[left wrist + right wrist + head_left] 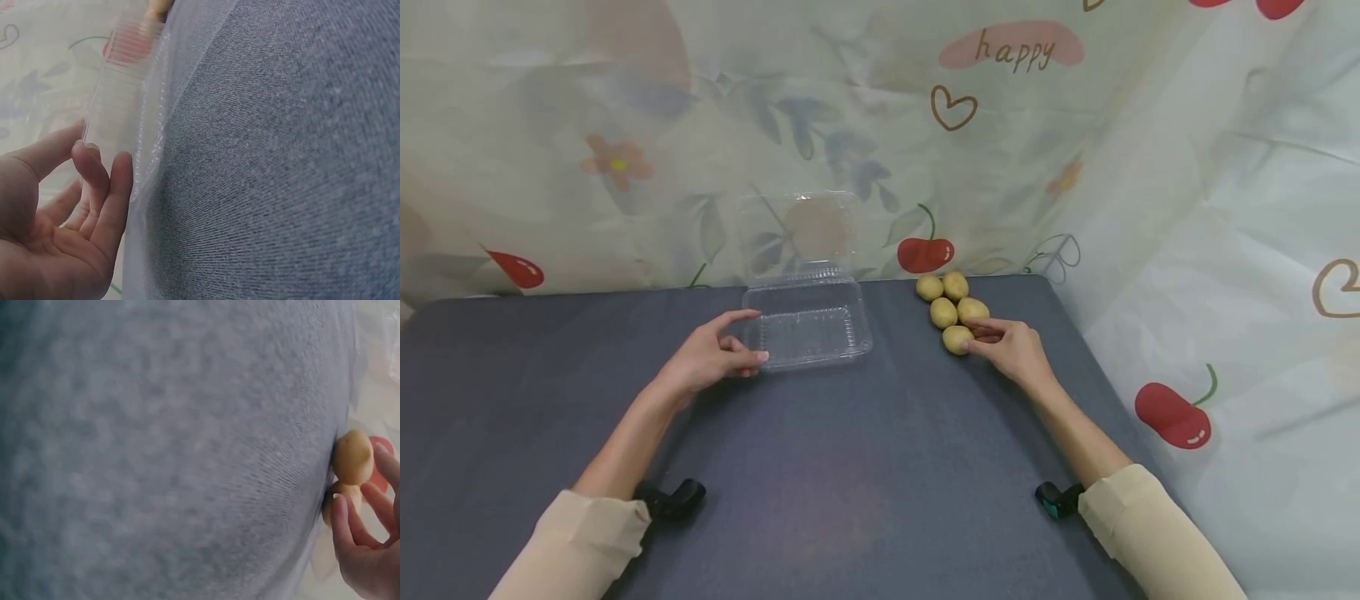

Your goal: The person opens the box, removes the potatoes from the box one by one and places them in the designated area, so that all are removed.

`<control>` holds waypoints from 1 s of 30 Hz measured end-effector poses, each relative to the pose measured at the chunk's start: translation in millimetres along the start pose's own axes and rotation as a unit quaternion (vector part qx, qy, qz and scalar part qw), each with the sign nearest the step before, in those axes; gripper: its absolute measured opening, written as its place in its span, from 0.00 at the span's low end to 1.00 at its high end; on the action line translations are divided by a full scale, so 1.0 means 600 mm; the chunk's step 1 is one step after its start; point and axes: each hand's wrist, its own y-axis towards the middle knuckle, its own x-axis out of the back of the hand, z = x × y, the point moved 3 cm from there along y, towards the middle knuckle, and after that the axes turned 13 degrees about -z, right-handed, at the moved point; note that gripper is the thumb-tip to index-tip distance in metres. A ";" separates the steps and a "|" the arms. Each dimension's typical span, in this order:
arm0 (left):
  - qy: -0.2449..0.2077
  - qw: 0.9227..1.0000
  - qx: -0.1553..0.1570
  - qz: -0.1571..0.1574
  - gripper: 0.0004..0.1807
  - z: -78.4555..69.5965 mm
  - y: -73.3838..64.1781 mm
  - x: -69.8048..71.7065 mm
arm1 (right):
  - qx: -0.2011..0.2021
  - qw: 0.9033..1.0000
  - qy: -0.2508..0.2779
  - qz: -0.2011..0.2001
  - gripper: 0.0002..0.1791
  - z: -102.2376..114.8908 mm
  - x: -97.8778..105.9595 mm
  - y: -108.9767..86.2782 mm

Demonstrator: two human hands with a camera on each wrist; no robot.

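Note:
A clear plastic clamshell box stands at the back of the table, its lid raised against the backdrop. At its left side, my left hand touches the edge with thumb and forefinger spread apart. The left wrist view shows those fingertips against the box wall. Right of the box lies a cluster of several small yellow potatoes. My right hand reaches around the nearest potato with thumb and fingers parted; in the right wrist view this potato rests on the table.
Dark grey cloth covers the table. Behind it and along the right hangs a pale printed sheet, close to the box lid and the potatoes. Black cameras sit at both wrists, the left camera beside a cream sleeve.

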 end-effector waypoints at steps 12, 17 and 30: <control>0.027 0.999 -0.022 -0.013 0.42 0.007 -0.003 0.004 | 0.040 0.997 0.011 -0.065 0.24 0.020 0.020 0.008; 0.013 1.000 -0.019 -0.006 0.46 0.008 -0.009 0.008 | 0.067 0.995 0.047 -0.060 0.23 0.034 0.018 0.009; 0.112 0.992 -0.061 0.018 0.56 0.014 -0.030 0.029 | 0.138 0.987 0.087 0.005 0.23 0.076 0.000 -0.011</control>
